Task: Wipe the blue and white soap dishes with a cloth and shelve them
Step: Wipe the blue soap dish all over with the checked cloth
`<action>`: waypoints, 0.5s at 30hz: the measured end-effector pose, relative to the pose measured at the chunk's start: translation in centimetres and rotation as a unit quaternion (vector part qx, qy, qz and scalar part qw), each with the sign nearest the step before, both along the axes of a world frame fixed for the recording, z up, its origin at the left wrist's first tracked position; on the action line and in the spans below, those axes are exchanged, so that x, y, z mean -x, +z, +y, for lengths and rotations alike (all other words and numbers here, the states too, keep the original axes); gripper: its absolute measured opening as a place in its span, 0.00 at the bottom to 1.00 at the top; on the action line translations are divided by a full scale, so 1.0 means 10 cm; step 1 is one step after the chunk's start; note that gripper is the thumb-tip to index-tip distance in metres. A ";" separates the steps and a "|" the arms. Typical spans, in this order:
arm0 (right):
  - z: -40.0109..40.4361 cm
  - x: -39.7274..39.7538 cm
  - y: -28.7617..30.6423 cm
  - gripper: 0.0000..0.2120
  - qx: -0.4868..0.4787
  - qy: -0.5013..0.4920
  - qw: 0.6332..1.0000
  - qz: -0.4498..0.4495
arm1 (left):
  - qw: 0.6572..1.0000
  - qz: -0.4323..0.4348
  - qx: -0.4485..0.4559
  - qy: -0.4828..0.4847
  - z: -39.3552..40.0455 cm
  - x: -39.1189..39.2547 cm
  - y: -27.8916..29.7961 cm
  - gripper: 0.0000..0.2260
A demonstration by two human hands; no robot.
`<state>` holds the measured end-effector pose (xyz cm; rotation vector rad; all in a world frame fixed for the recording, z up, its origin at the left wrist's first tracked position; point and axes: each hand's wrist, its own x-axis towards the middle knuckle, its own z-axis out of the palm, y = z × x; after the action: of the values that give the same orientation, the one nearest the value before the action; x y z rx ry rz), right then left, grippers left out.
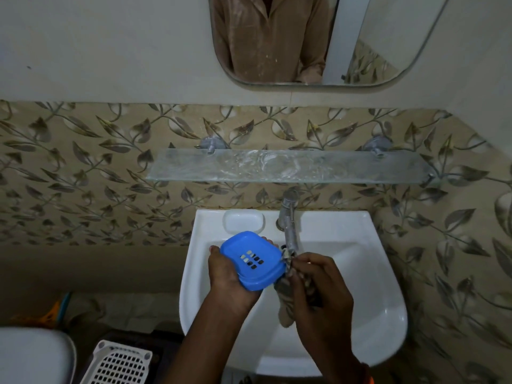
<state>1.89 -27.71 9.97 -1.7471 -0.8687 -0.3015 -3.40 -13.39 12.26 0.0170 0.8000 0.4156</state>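
My left hand (225, 275) grips a blue soap dish (252, 260) with drain slots in its middle, held tilted over the white sink (368, 309). My right hand (318, 284) is closed on a patterned grey cloth (285, 293) that touches the dish's right edge and hangs down into the basin. A white soap dish (243, 221) rests on the sink's back ledge, left of the tap. The glass shelf (288, 166) on the wall above holds nothing.
A metal tap (289, 217) juts over the basin just behind my hands. A mirror (313, 40) hangs above the shelf. Low on the left stand a white toilet tank lid (33, 356) and a white perforated basket (119, 364).
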 end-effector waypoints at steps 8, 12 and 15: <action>-0.04 0.24 -0.06 0.15 0.036 0.106 0.990 -0.082 | 0.998 0.061 -0.032 0.000 -0.03 -0.10 0.05 0.33; -0.07 0.01 0.01 0.11 0.016 -0.012 0.999 -0.050 | 0.998 0.056 -0.010 0.003 -0.07 -0.05 0.03 0.36; -0.10 0.12 -0.03 0.11 0.018 0.042 0.998 -0.053 | 0.998 0.057 0.009 0.009 -0.10 -0.06 0.01 0.34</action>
<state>0.65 -28.68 9.64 -1.7359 -1.0261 -0.3264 -2.84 -14.39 12.38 0.0172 0.9159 0.4285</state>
